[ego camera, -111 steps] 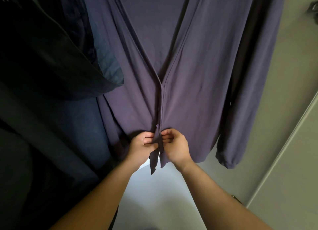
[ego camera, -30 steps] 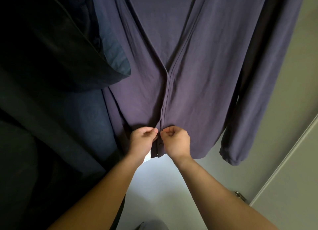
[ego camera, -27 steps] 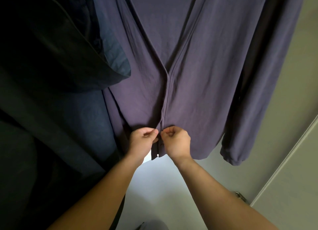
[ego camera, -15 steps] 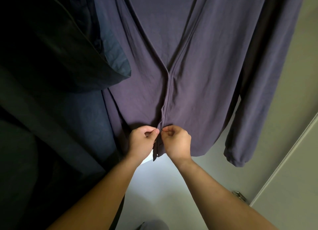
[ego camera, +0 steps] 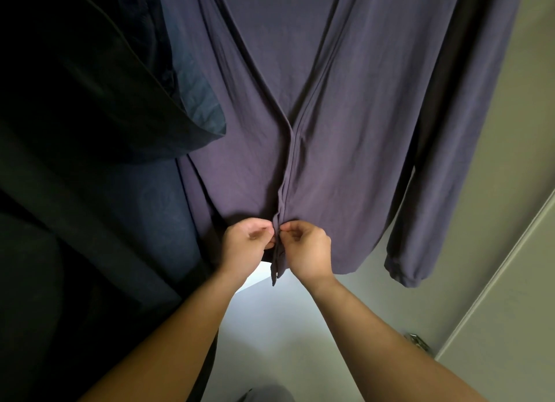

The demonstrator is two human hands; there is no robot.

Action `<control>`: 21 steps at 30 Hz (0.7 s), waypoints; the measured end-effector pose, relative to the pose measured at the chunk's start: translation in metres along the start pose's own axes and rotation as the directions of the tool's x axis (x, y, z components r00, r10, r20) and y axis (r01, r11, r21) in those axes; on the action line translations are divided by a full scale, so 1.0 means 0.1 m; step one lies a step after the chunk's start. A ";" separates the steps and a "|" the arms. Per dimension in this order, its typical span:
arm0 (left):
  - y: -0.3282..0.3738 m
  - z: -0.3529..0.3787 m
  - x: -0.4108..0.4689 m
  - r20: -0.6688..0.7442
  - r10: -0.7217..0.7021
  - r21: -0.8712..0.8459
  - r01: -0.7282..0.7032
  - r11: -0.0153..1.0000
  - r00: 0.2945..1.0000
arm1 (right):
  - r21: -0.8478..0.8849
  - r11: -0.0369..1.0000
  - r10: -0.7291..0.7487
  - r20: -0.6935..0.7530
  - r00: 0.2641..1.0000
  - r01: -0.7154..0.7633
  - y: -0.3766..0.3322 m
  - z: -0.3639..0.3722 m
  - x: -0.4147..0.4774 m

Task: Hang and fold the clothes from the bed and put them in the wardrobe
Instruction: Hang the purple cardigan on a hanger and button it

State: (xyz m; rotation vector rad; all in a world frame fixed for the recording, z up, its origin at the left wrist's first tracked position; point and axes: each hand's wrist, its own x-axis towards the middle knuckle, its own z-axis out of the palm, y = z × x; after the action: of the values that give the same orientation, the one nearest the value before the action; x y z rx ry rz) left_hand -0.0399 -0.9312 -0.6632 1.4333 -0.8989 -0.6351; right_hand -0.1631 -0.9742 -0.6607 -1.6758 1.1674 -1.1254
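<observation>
Currently: dark hanging garments (ego camera: 90, 101) at 9 o'clock. Left hand (ego camera: 244, 245) and right hand (ego camera: 306, 248), 6 o'clock, each pinch the placket of the soft purple-grey knit cardigan (ego camera: 345, 131), hung at 12 o'clock. Hanging looks done; bottom buttons apparently unfastened.

A pale beige wall (ego camera: 528, 107) rises to the right of the right hand (ego camera: 307, 247). Below and right of it, a lighter panel (ego camera: 510, 341) runs diagonally, with 1 small metal fitting (ego camera: 419, 343) at its edge. Left of the left hand (ego camera: 244, 242), deep shadow. Just under both hands lies a bright white surface (ego camera: 270, 311).
</observation>
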 end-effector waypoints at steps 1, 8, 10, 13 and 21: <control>-0.01 0.00 0.00 0.003 -0.005 -0.003 0.005 1.000 1.000 | 0.019 1.000 0.018 0.005 1.000 -0.018 0.00 0.00 0.00; -0.01 0.04 -0.01 0.006 0.004 0.023 -0.004 1.000 1.000 | 0.093 0.989 0.111 0.058 0.992 -0.116 0.00 0.00 0.00; 0.00 0.05 -0.02 -0.001 0.004 0.029 -0.004 1.000 1.000 | 0.128 0.982 0.133 0.060 0.989 -0.140 -0.01 -0.01 -0.01; 0.03 0.06 -0.02 -0.012 -0.019 0.003 0.019 1.000 1.000 | 0.127 0.982 0.129 0.069 0.989 -0.137 -0.04 -0.02 -0.01; 0.04 0.10 -0.06 0.011 -0.021 -0.007 0.021 1.000 1.000 | 0.024 0.992 0.127 0.011 0.992 -0.127 -0.07 -0.05 0.02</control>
State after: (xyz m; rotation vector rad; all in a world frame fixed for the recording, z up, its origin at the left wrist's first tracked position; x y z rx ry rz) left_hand -0.0517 -0.9312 -0.6614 1.4360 -0.8902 -0.6615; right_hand -0.1662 -0.9747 -0.6524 -1.5639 1.2312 -1.0476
